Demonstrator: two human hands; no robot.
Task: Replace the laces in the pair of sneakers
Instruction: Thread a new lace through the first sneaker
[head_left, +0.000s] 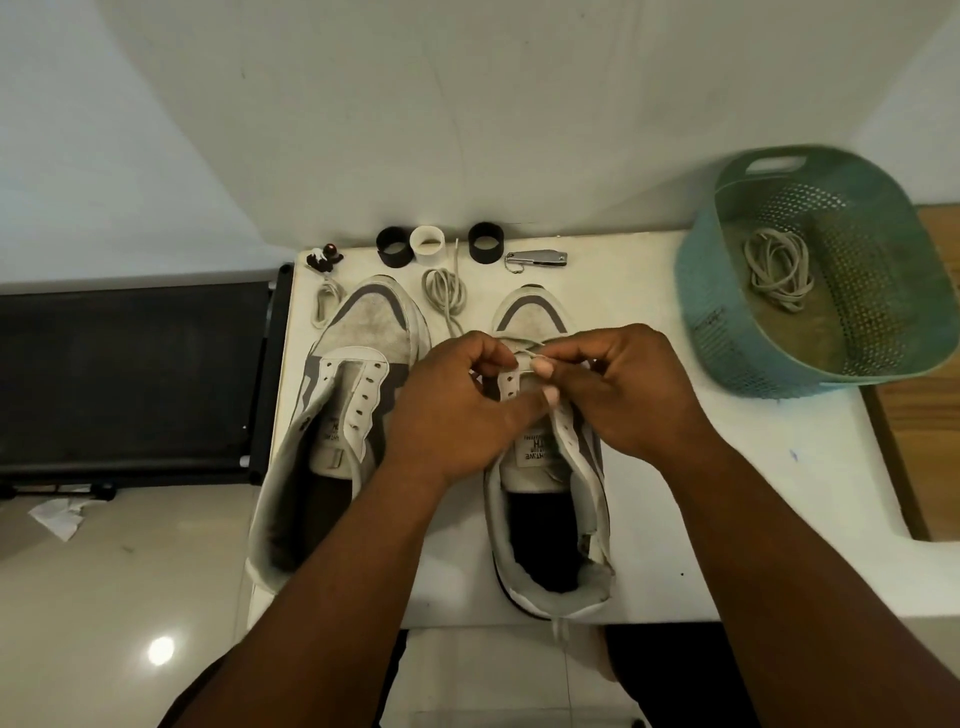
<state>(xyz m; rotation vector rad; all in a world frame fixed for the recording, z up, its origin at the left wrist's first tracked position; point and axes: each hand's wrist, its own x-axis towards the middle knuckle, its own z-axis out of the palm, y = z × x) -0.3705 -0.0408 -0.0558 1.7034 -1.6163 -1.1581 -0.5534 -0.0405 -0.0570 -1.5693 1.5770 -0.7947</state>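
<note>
Two grey-and-white sneakers stand side by side on the white table (727, 493), toes pointing away from me. The left sneaker (337, 415) has bare eyelets and no lace. Over the right sneaker (545, 519), both hands work at the front eyelets. My left hand (457, 410) grips the left eyelet flap, thumb on the tongue. My right hand (618, 389) pinches a thin pale lace (527, 355) near the top eyelet. A coiled pale lace (444, 293) lies between the two toes. A smaller coil (324, 301) lies left of the left sneaker's toe.
A teal perforated basket (753, 291) at the right holds a bundle of old laces (776, 267). Along the table's far edge stand two black rings (394, 247), a white ring (427, 243), a nail clipper (537, 259) and a small dark trinket (323, 257). A black treadmill (130, 379) stands on the left.
</note>
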